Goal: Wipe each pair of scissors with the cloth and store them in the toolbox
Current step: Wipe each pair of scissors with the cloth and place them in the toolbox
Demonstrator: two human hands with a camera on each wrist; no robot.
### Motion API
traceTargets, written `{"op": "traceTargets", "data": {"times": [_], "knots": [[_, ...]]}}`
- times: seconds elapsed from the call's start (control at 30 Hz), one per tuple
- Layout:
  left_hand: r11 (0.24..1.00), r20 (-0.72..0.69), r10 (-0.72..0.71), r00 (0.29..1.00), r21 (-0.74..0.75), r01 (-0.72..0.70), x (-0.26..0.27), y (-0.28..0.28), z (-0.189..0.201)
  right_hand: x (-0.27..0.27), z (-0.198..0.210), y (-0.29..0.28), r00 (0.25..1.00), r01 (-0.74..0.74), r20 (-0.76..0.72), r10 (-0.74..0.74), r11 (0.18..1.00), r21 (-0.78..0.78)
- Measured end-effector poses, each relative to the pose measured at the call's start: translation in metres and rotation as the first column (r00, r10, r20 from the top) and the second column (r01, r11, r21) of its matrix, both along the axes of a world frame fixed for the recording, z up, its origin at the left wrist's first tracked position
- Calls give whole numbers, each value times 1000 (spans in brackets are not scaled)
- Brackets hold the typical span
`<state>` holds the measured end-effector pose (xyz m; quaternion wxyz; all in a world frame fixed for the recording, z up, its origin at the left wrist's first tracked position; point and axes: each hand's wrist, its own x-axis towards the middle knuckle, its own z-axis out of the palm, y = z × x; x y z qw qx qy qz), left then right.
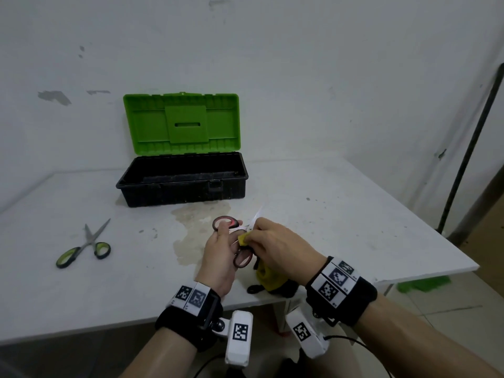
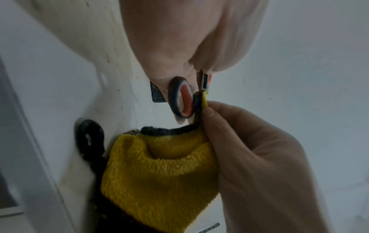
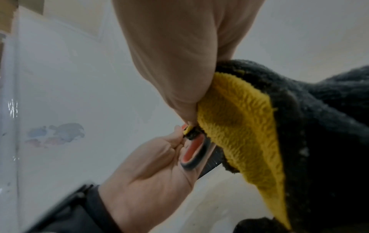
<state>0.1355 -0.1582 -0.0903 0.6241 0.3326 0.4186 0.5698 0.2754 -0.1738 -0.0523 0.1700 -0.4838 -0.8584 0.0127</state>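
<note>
Bare, workshop-like room
Scuffed white wall point(image 1: 300, 64), stained white table point(image 1: 341, 227), open toolbox point(image 1: 182, 181) at centre frame, tiled floor at lower right.

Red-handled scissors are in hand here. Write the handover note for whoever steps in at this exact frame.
Left hand grips the red-handled scissors by the handles.
Right hand pinches the yellow cloth against them, above the table.
Green-handled scissors lie untouched at the table's left.
Toolbox stands open; no scissors visible inside.
Done: nothing stored.
Left: finish this wipe, store it, then wipe and store the green pair.
</note>
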Motion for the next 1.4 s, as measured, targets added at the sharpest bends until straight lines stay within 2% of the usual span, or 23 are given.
{"op": "traceTargets", "data": {"times": [0.07, 0.2, 0.33, 0.5, 0.63, 0.73, 0.87, 1.03, 1.2, 1.3, 1.37, 1.4], "knots": [[1000, 23, 7, 1000, -9, -7, -2, 2, -2, 2, 2, 0, 999, -7, -53, 7, 1000, 8], [1000, 24, -26, 999, 12, 26, 2, 2, 2, 5, 1, 8, 989, 98, -122, -90, 993, 68], [1000, 15, -15, 1000, 17, 15, 2, 5, 4, -1, -13, -1, 996, 34, -88, -27, 996, 79], [999, 27, 33, 999, 26, -34, -6, 12, -1, 15, -5, -3, 980, 41, -196, -39, 999, 5], [996, 68, 55, 996, 67, -59, -9, 21, 16, 37, 16, 19, 923, 134, -367, -117, 991, 23], [993, 89, 75, 993, 79, -82, -10, 29, 26, 49, 29, 50, 888, 244, -412, -201, 969, 52], [991, 96, 105, 990, 74, -112, -8, 36, 29, 62, 22, 86, 843, 365, -435, -317, 931, 29], [987, 108, 147, 983, 54, -153, -6, 39, 26, 72, -9, 106, 800, 456, -398, -449, 886, -84], [983, 72, 182, 981, 7, -183, -2, 43, 19, 78, -28, 100, 864, 415, -178, -470, 867, -277], [976, 49, 214, 976, -36, -213, 3, 46, 13, 68, -23, 83, 874, 473, -27, -485, 862, -180], [975, 66, 219, 974, -54, -215, 9, 46, 11, 51, -16, 66, 881, 466, -32, -472, 877, -120], [975, 77, 218, 973, -58, -213, 12, 46, 10, 41, -13, 57, 891, 438, -67, -450, 888, -139]]}}
